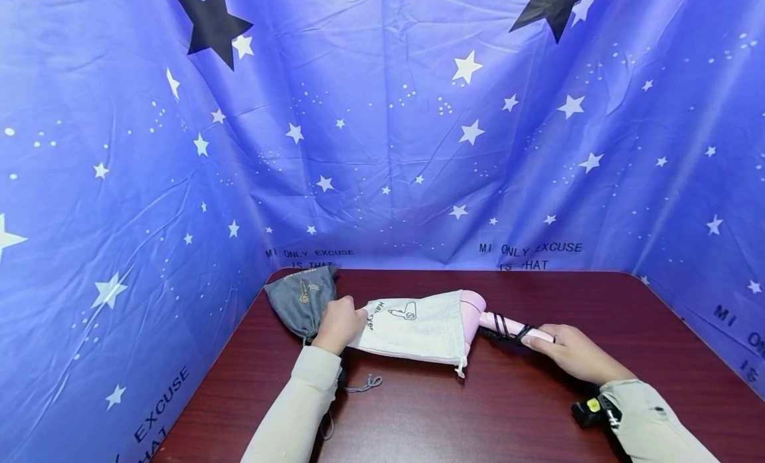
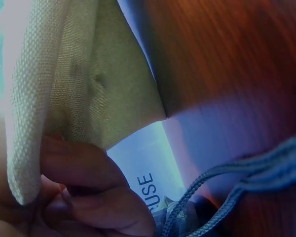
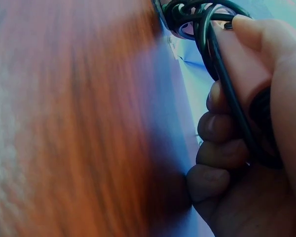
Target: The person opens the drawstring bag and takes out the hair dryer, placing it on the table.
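Observation:
A pink hair dryer has most of its head inside a white drawstring bag, which carries a printed dryer drawing and lettering. The bag's mouth, with a small drawstring knot, lies toward the right around the head. My left hand pinches the bag's left end; in the left wrist view, curled fingers hold its cloth. My right hand grips the dryer's pink handle, its fingers wrapped around it. A black cord is wound around the handle.
A dark grey drawstring bag with a gold print lies beside my left hand, its grey cord trailing over the reddish-brown table. Blue star-patterned cloth hangs along the table's back and sides.

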{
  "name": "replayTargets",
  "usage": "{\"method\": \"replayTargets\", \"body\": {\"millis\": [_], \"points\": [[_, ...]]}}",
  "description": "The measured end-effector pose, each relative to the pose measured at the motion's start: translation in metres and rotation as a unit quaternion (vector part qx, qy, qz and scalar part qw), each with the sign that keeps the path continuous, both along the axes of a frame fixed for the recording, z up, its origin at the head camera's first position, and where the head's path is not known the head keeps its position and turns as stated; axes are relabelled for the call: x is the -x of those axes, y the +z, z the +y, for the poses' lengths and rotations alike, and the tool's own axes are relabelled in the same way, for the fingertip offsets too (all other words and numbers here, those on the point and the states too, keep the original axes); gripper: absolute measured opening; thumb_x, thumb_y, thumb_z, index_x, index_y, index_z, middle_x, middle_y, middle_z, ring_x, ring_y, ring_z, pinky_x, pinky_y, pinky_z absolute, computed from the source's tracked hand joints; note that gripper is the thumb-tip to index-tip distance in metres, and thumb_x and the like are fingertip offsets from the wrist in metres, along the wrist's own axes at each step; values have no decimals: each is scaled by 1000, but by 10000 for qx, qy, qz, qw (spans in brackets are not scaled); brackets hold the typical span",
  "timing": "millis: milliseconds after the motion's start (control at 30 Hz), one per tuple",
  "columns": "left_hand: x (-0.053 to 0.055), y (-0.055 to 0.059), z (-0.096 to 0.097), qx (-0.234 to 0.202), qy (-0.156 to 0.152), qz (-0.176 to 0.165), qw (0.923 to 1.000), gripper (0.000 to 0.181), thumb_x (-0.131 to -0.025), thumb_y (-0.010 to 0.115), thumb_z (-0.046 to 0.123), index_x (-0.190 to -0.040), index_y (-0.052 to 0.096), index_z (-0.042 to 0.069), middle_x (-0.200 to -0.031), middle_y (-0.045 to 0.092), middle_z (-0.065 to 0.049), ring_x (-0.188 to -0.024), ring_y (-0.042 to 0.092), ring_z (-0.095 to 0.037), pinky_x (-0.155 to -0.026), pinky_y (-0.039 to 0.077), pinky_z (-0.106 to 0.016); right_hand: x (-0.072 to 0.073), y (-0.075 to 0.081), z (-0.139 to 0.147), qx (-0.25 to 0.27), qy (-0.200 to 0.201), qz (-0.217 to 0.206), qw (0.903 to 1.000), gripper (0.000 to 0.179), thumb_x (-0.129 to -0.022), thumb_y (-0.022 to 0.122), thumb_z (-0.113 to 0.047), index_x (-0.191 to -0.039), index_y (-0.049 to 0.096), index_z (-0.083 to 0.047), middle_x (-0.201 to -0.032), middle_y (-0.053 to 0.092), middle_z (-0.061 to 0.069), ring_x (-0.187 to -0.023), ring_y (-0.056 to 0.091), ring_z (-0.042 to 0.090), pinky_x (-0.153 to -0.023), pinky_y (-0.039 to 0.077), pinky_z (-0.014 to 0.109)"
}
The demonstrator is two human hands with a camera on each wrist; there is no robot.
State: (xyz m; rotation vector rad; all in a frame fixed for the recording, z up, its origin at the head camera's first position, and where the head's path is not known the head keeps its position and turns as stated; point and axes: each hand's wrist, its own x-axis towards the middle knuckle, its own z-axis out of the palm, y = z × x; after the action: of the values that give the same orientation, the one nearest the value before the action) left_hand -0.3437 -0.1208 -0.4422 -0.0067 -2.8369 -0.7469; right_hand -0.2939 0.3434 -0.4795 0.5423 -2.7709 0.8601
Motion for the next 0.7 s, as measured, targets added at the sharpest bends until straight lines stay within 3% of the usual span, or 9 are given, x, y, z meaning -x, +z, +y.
{"method": "replayTargets", "body": {"millis": [400,700], "points": [[-4,1,2,101,31,128,9999,22,-91,60,19,-98,67,-1,-100,72,-25,-87,69,-39,-79,56,-51,-2,0,1,49,-185,89,9998,29,-100,68,-33,-76,64,-20,-64,43,-14,-61,42,1,-57,36,25],[-3,-1,4,124,-170,484,9986,18,-98,59,13,-81,58,7,-85,71,-19,-83,70,-39,-75,55,-50,-1,0,4,47,-258,107,9996,28,-101,67,-35,-77,65,-20,-65,45,-13,-63,44,2,-59,36,25]]}}
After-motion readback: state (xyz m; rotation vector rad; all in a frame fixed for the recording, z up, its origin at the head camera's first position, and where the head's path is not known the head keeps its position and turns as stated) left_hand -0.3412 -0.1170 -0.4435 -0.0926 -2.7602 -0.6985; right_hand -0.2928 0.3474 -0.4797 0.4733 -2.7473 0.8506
